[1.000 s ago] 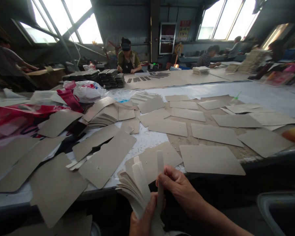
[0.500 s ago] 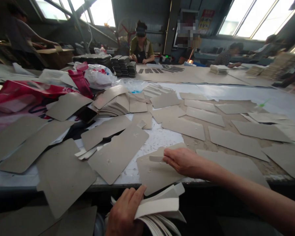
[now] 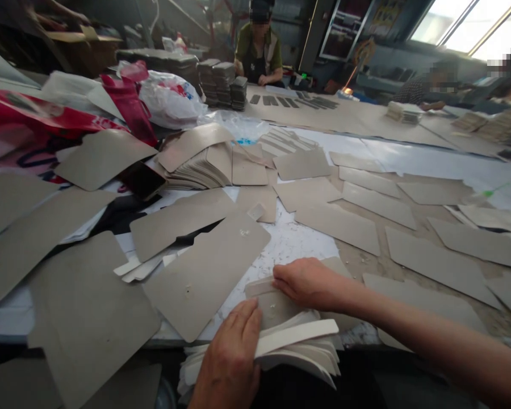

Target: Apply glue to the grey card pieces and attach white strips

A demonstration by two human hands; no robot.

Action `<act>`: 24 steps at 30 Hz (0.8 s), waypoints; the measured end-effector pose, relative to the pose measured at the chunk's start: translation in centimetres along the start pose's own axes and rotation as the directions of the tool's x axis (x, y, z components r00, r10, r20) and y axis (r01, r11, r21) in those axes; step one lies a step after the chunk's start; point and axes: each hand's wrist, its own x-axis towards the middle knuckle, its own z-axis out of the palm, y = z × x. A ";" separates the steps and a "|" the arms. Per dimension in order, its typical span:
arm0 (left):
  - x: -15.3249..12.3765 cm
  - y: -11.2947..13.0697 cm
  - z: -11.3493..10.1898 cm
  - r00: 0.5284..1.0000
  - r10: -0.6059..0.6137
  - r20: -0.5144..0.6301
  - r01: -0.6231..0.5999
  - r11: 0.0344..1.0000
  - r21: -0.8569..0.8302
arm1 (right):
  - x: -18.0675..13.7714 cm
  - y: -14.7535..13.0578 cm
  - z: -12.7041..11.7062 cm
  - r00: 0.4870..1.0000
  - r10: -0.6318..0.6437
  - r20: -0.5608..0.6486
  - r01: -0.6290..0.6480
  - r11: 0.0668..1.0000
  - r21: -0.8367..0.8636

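At the front edge of the table, my left hand (image 3: 232, 358) is closed around a fanned bundle of pale card strips (image 3: 300, 339). My right hand (image 3: 310, 282), just above and to the right, pinches a narrow grey card strip (image 3: 259, 287). That strip lies over a grey card sheet (image 3: 276, 309), which the bundle and both hands partly cover. Left of my hands rests a large grey card panel (image 3: 208, 267) with rounded corners and small torn marks. White strips (image 3: 142, 267) stick out beside it.
Many grey card panels (image 3: 336, 224) lie scattered across the white table. Farther back are a curved card stack (image 3: 202, 167), a dark phone-like object (image 3: 142, 180), plastic bags (image 3: 170, 96) and a red bag (image 3: 38, 108). A co-worker (image 3: 259, 48) sits opposite, near dark stacks (image 3: 221, 82).
My view has tipped downward and shifted left. The bundle in my left hand has come up over the table edge, and my right hand with its strip is now closer to it.
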 end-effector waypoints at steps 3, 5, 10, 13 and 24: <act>0.0 -0.1 0.0 1.000 0.012 -0.017 -0.011 1.000 0.010 | 0.3 0.0 0.3 1.000 0.009 0.003 -0.009 1.000 -0.006; -0.1 -0.4 -0.2 0.998 0.065 0.019 -0.066 0.997 0.037 | 0.4 0.0 0.6 1.000 0.015 0.004 -0.015 1.000 -0.012; -0.4 -0.5 0.0 0.998 0.057 0.020 -0.058 0.998 0.037 | 0.7 -0.1 1.2 1.000 0.017 -0.010 -0.017 0.999 -0.031; -0.5 -0.1 0.6 1.000 -0.002 -0.017 0.002 1.000 0.001 | 0.8 -0.1 1.5 1.000 0.020 -0.017 -0.021 0.999 -0.035; -0.7 -0.1 1.5 0.999 -0.015 -0.040 0.015 1.000 -0.005 | 0.5 -0.7 1.0 0.999 0.038 -0.016 -0.039 0.998 -0.039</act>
